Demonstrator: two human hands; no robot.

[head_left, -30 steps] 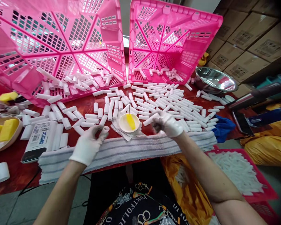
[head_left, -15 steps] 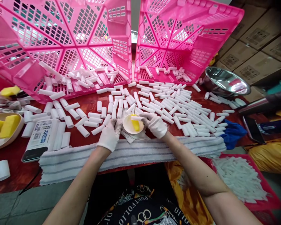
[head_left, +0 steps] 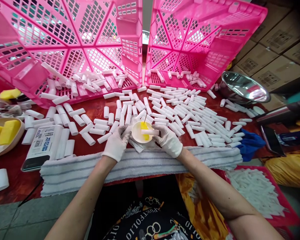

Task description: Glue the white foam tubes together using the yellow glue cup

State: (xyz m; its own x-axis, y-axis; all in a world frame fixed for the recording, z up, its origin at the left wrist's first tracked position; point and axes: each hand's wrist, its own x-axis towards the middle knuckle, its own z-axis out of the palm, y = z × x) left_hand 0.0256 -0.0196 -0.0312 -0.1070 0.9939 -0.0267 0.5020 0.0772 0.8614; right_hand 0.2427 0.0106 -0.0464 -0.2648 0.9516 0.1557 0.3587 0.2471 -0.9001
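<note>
Listener: Hands first, please. What does each one have?

Describer: Head view, looking down. The right hand (head_left: 168, 140), in a white glove, is closed around one white tube (head_left: 150, 132), held level right over a small white dish (head_left: 138, 136). The dish sits on crumpled paper near the front edge of the desk (head_left: 15, 183). It holds a yellow substance (head_left: 145, 126) with a thin stick (head_left: 145, 118) standing in it. The left hand (head_left: 116, 144), also gloved, curls against the dish's left rim. Whether it pinches anything cannot be told.

Listener: What surrounds them?

Describer: Many loose tubes (head_left: 195, 113) lie across the desk behind the dish, the nearest just beside it. A striped towel (head_left: 140, 163) runs along the near edge. Two pink crates (head_left: 65, 50) lean open toward the person, with more tubes inside.

Listener: What might go wrong?

Describer: Most likely a smear. The tube hangs so close to the yellow substance that a small dip could coat its side or the glove's fingertips. The stick stands just behind the tube, so a knock could flick it out or tip the dish onto the paper. If the left hand lets the rim slide, the dish could nudge the nearest tubes and mark them. A loosened hold would drop the tube into the dish.
</note>
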